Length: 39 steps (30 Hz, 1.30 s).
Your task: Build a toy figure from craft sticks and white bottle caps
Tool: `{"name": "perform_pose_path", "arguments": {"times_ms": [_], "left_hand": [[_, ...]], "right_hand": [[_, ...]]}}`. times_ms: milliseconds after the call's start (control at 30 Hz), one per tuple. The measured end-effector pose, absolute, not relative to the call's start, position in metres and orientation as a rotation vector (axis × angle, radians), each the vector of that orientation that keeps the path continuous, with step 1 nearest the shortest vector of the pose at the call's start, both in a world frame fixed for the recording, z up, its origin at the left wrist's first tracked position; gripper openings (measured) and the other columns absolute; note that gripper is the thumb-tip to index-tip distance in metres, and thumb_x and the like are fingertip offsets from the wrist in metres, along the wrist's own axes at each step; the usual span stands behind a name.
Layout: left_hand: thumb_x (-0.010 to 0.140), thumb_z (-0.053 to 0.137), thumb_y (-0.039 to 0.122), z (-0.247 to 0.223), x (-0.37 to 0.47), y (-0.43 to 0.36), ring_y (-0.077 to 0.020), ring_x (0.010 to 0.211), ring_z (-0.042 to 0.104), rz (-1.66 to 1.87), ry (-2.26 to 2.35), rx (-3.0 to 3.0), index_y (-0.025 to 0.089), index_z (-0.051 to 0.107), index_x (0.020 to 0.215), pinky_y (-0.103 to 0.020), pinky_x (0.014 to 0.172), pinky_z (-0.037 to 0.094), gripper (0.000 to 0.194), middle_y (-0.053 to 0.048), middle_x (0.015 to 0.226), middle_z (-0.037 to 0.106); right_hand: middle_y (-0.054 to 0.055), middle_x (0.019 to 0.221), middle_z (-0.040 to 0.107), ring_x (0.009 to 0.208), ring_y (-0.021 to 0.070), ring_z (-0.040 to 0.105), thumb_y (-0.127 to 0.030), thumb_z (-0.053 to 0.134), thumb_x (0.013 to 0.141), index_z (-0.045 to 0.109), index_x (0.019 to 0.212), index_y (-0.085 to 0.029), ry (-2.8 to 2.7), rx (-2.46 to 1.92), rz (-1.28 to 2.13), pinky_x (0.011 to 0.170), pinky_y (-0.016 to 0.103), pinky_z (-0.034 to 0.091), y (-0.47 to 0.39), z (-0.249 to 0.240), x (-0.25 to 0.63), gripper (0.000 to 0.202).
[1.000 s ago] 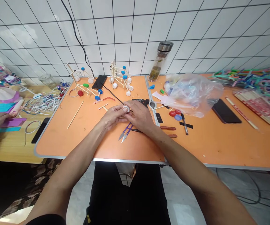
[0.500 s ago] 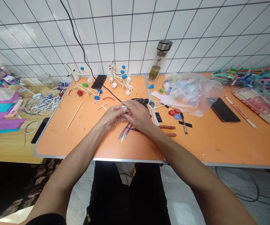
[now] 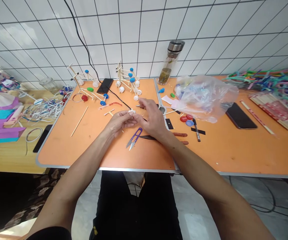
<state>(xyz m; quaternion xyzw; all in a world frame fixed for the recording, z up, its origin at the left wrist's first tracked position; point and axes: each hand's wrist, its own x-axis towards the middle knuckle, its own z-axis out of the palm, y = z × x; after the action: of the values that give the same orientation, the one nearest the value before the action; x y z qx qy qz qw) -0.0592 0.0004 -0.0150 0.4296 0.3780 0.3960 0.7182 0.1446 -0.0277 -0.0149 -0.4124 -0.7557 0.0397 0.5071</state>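
Between the thumb and fingers of my left hand (image 3: 120,123) is a small white round piece (image 3: 132,112), partly covered by the fingertips. My right hand (image 3: 152,118) is beside it, thumb tip at the piece and the other fingers raised and apart. Below the hands lie purple-handled thread snips (image 3: 135,137), blades toward me. Red-handled pliers (image 3: 180,134) are partly hidden under my right wrist. A dark tool behind my right hand is mostly covered. Short wooden sticks (image 3: 109,112) lie left of my left hand.
Two stick models (image 3: 131,80) with coloured caps stand at the back, near a phone (image 3: 105,86). A glass bottle (image 3: 167,66), a plastic bag (image 3: 204,96), loose caps (image 3: 183,118), a pen (image 3: 196,130) and another phone (image 3: 241,116) are to the right. A black cable (image 3: 90,60) hangs down.
My right hand's fingers have lifted and spread away from the white piece, which now shows more clearly. My left hand keeps its grip, nearly in place.
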Motion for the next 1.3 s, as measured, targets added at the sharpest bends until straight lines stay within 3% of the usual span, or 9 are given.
{"name": "perform_pose_path", "arguments": {"times_ms": [200, 433, 733, 933, 1133, 1300], "left_hand": [[0.072, 0.107, 0.052, -0.019, -0.059, 0.003, -0.0192, 0.080, 0.083, 0.883, 0.771, 0.958, 0.013, 0.085, 0.097, -0.027, 0.077, 0.066, 0.052, -0.013, 0.096, 0.088], [0.068, 0.108, 0.058, -0.015, -0.056, -0.003, -0.0187, 0.081, 0.082, 0.848, 0.766, 0.973, 0.014, 0.085, 0.093, -0.029, 0.081, 0.067, 0.056, -0.011, 0.091, 0.087], [0.067, 0.110, 0.055, -0.015, -0.056, -0.002, -0.0204, 0.086, 0.084, 0.893, 0.722, 0.990, 0.014, 0.087, 0.100, -0.029, 0.086, 0.065, 0.056, -0.013, 0.098, 0.089], [0.067, 0.110, 0.056, -0.009, -0.056, -0.005, -0.0215, 0.087, 0.084, 0.867, 0.718, 1.007, 0.014, 0.086, 0.098, -0.031, 0.086, 0.066, 0.057, -0.013, 0.099, 0.089], [0.070, 0.108, 0.057, -0.007, -0.056, -0.005, -0.0230, 0.088, 0.085, 0.847, 0.711, 1.021, 0.014, 0.084, 0.095, -0.035, 0.090, 0.067, 0.056, -0.014, 0.101, 0.089], [0.069, 0.108, 0.058, -0.007, -0.057, -0.005, -0.0198, 0.085, 0.083, 0.832, 0.709, 1.026, 0.015, 0.082, 0.095, -0.030, 0.085, 0.066, 0.057, -0.012, 0.100, 0.089]], "right_hand": [[0.017, 0.139, 0.077, 0.131, 0.0367, 0.073, -0.039, 0.079, 0.103, 0.063, 0.155, -0.023, -1.972, -0.969, -0.011, 0.113, 0.054, 0.062, -0.034, -0.020, 0.131, 0.057], [0.015, 0.133, 0.079, 0.126, 0.0332, 0.075, -0.023, 0.068, 0.106, 0.072, 0.144, -0.024, -1.987, -1.036, -0.008, 0.111, 0.051, 0.063, -0.034, -0.023, 0.129, 0.038], [0.019, 0.146, 0.075, 0.134, 0.0397, 0.073, -0.037, 0.081, 0.101, 0.058, 0.162, -0.025, -1.977, -1.042, 0.043, 0.111, 0.057, 0.063, -0.028, -0.027, 0.134, 0.067], [0.017, 0.140, 0.078, 0.131, 0.0378, 0.074, -0.029, 0.070, 0.106, 0.064, 0.153, -0.023, -1.968, -1.033, 0.011, 0.109, 0.056, 0.063, -0.025, -0.026, 0.135, 0.048], [0.016, 0.138, 0.078, 0.130, 0.0366, 0.074, -0.020, 0.069, 0.103, 0.069, 0.148, -0.024, -1.989, -1.014, 0.015, 0.110, 0.055, 0.062, -0.025, -0.026, 0.137, 0.045], [0.016, 0.133, 0.079, 0.126, 0.0353, 0.075, -0.019, 0.069, 0.103, 0.072, 0.138, -0.021, -1.995, -1.011, -0.003, 0.108, 0.051, 0.061, -0.025, -0.025, 0.137, 0.035]]}}
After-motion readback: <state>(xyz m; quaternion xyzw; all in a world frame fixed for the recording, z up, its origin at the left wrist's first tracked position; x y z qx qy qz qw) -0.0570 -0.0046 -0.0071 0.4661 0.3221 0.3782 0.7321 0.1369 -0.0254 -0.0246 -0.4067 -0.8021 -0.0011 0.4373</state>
